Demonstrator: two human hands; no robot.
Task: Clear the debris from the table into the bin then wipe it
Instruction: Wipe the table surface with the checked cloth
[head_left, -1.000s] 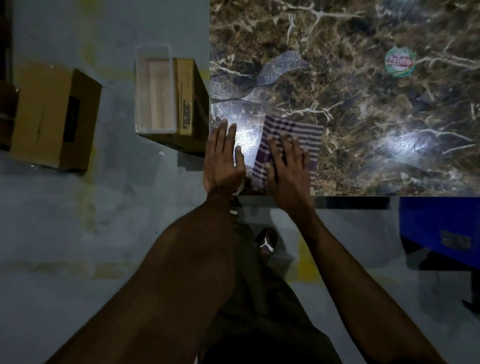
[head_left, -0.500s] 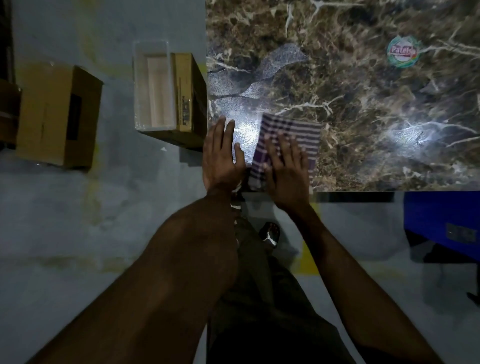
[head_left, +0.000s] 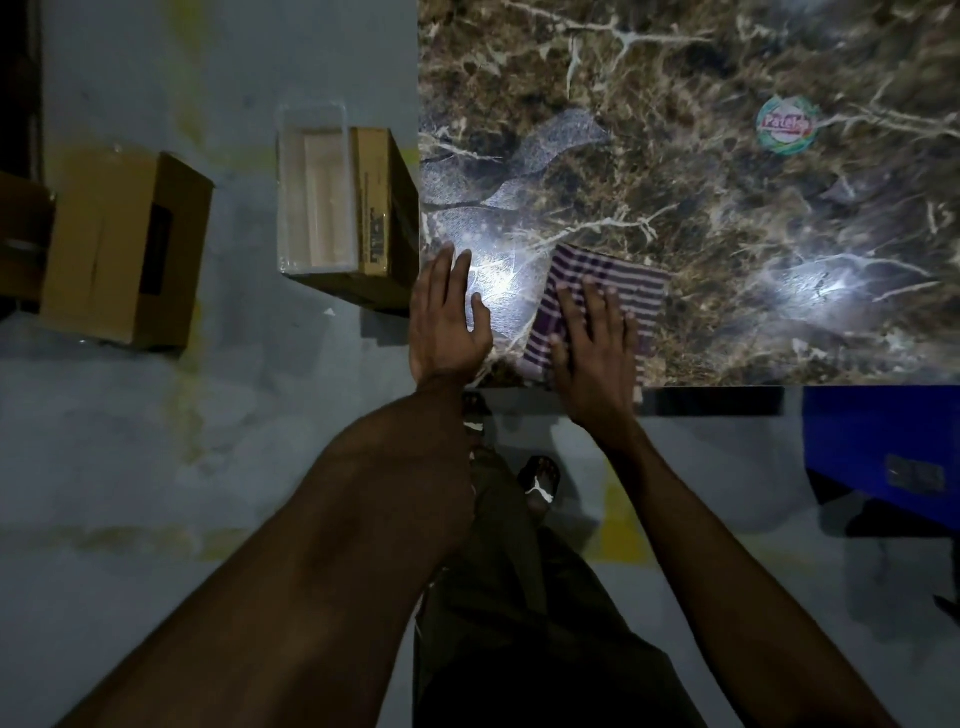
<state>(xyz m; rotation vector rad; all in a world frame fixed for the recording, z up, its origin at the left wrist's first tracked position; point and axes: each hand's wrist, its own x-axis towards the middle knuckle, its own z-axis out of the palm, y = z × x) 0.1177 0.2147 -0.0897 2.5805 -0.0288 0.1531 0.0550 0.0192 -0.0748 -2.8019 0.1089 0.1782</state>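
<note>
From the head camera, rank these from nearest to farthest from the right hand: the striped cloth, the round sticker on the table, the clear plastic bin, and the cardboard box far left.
1. Striped cloth: under the right hand.
2. Clear plastic bin: left, beside the table corner.
3. Round sticker: up and right; too close to the bin's distance to call.
4. Cardboard box: far left on the floor.

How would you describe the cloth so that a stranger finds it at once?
Look at the brown marble table and follow its near edge toward the left corner. There, under the flat right hand, lies the cloth. It alone has purple and white stripes; the round sticker farther away is green.
</note>
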